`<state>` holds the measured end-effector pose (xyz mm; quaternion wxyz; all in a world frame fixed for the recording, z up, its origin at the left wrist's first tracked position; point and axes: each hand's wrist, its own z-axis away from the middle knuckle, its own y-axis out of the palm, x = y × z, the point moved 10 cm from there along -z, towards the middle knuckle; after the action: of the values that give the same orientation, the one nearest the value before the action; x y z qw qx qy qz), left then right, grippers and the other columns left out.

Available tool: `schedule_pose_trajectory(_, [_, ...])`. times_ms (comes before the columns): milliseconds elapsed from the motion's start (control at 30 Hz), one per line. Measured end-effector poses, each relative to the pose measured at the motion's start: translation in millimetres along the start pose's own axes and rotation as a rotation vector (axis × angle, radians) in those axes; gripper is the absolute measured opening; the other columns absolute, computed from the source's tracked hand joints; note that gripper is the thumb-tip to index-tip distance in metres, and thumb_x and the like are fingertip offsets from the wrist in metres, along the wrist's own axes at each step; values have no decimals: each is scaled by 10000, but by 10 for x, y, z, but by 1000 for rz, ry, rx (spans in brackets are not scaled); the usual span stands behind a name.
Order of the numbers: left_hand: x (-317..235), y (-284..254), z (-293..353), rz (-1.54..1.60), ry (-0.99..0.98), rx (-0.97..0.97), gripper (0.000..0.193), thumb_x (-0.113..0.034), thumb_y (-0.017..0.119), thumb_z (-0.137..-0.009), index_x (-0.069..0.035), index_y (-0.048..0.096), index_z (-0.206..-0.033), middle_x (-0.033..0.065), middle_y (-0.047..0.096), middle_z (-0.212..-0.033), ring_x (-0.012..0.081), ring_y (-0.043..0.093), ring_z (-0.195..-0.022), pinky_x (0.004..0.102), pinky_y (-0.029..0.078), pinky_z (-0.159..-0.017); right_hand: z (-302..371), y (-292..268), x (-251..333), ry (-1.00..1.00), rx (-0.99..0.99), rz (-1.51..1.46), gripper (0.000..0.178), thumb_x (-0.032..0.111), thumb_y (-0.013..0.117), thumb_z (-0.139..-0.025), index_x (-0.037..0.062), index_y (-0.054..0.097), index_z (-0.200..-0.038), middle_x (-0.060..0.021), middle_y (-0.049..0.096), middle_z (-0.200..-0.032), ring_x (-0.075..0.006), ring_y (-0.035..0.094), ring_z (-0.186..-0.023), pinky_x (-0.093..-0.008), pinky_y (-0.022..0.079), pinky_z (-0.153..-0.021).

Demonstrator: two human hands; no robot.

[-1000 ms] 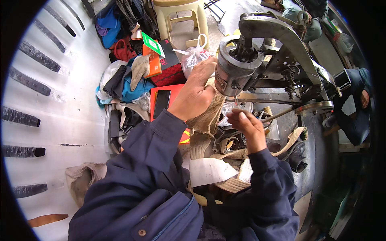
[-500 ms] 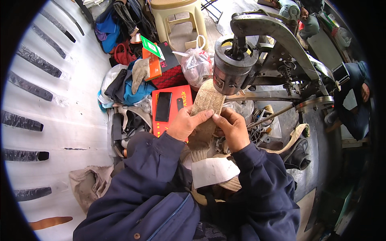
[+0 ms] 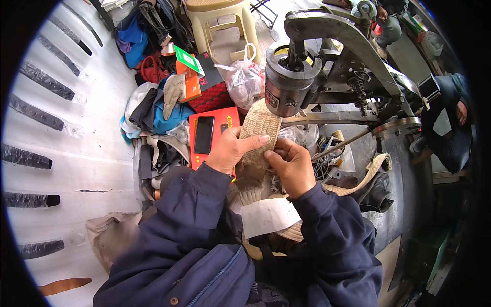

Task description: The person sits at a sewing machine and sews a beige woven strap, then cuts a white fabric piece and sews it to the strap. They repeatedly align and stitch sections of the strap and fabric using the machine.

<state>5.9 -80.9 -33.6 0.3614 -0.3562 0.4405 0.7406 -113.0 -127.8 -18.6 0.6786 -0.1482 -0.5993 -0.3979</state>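
A tan, ribbed fabric strip (image 3: 260, 123) with rows of stitching runs from under the dark metal head of a hand-cranked sewing machine (image 3: 289, 84) down toward me. My left hand (image 3: 231, 152) is closed on the strip's left side, thumb lying across its top and fingers hidden beneath. On the right edge, a little lower, my right hand (image 3: 292, 166) pinches the strip between thumb and curled fingers. Below my hands lies more ribbed tan material, partly covered by a white rectangular piece (image 3: 270, 217).
Left of the machine, a black phone (image 3: 204, 134) rests on a red box (image 3: 230, 116). Behind are a plastic bag (image 3: 244, 84) and a cream stool (image 3: 225, 25). A black shoe (image 3: 377, 193) stands at right. Another person's hand (image 3: 462, 112) shows at the far right.
My right hand has slid slightly down the strip's edge, and its thumb now sits lower than my left thumb. The whole view has shifted a little.
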Motion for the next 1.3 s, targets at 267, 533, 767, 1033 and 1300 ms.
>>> schedule_pose_trajectory(267, [-6, 101, -5, 61, 9, 51, 393, -120, 778, -853, -4, 652, -1207, 60, 711, -1091, 148, 685, -950, 303, 543, -850, 12, -153, 43, 51, -42, 282, 260, 20, 668, -928, -39, 578, -1164, -89, 711, -907, -108, 661, -795, -245, 530, -729])
schedule_pose_trajectory(533, [24, 128, -22, 197, 34, 45, 447, -31, 770, -843, 18, 601, -1253, 71, 698, -1128, 152, 687, -971, 316, 557, -881, 239, -514, 1209, -687, -324, 679, 364, 122, 694, -899, -14, 620, -1228, -115, 663, -1148, -210, 632, -1080, -338, 473, -949])
schedule_pose_trajectory(767, [-18, 150, -34, 210, 86, 68, 468, -16, 767, -847, 8, 585, -1278, 67, 698, -1137, 159, 689, -990, 327, 559, -900, -60, -503, 1004, -549, -331, 742, 290, 278, 636, -991, -7, 629, -1044, -142, 649, -1037, -288, 619, -975, -363, 453, -979])
schedule_pose_trajectory(1033, [23, 145, -39, 243, 40, 68, 489, -10, 764, -848, -4, 574, -1298, 68, 697, -1143, 169, 689, -1002, 341, 552, -918, -70, -344, 1166, -772, -335, 973, 247, 203, 556, -1043, -16, 582, -932, -100, 549, -803, -258, 536, -759, -334, 451, -722])
schedule_pose_trajectory(1300, [4, 152, -32, 222, 78, 77, 518, -29, 776, -842, -12, 566, -1315, 62, 683, -1166, 158, 674, -1020, 330, 550, -911, 229, -1022, 1204, -674, -359, 972, 111, 85, 644, -951, 33, 684, -1040, -126, 724, -1020, -241, 693, -962, -340, 517, -885])
